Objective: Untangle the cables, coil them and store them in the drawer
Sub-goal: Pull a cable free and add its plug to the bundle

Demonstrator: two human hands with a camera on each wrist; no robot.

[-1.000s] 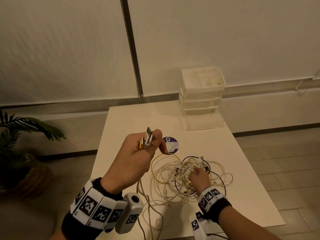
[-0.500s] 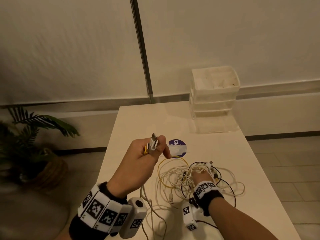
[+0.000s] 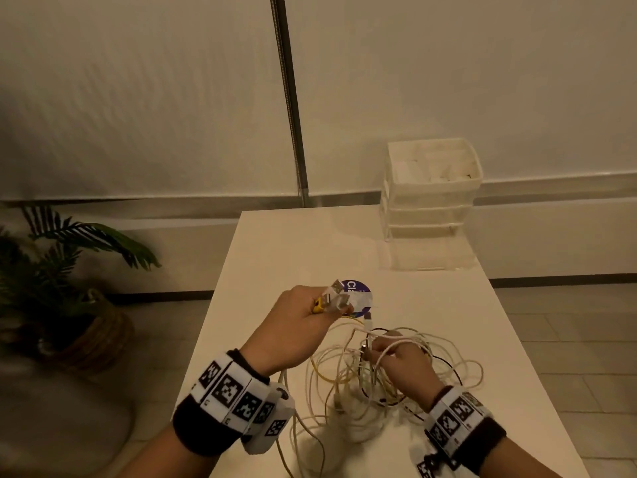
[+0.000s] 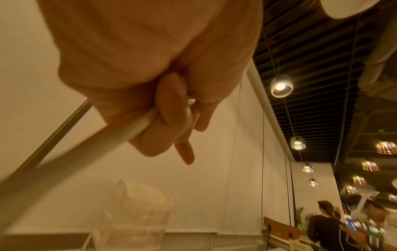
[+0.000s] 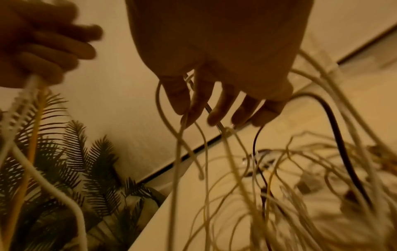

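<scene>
White table [image 3: 275, 257] fills the middle of the head view, with a pale wall behind and tiled floor to either side. Nearest the camera, both wrists wear black bands with checkered markers. Just beyond them a tangle of cables [image 3: 348, 384] lies on the tabletop: mostly cream strands, with one yellow cable [image 3: 315, 367] and one black cable [image 3: 448, 365] looped through the heap, some strands trailing off the near edge.

The right hand [image 3: 401, 365] sits in the heap, fingers [image 5: 219, 110] curled down into the loops with several cream strands running over and between them; a thin strand crosses its knuckles. It grips part of the tangle, lifted a little off the table.

The left hand [image 3: 300, 326] is raised above the table, left of the heap, fist closed on a bunch of cable ends. Their plugs [image 3: 332, 298] stick out past the thumb, white ones and a yellow one. The left wrist view shows fingers [image 4: 171, 108] wrapped round a white cord and a braided one.

Past the plugs a round purple sticker [image 3: 360, 296] lies on the table. At the far right corner stands a clear drawer unit [image 3: 431, 201], its drawers closed. A potted palm [image 3: 62, 270] stands on the floor to the left.
</scene>
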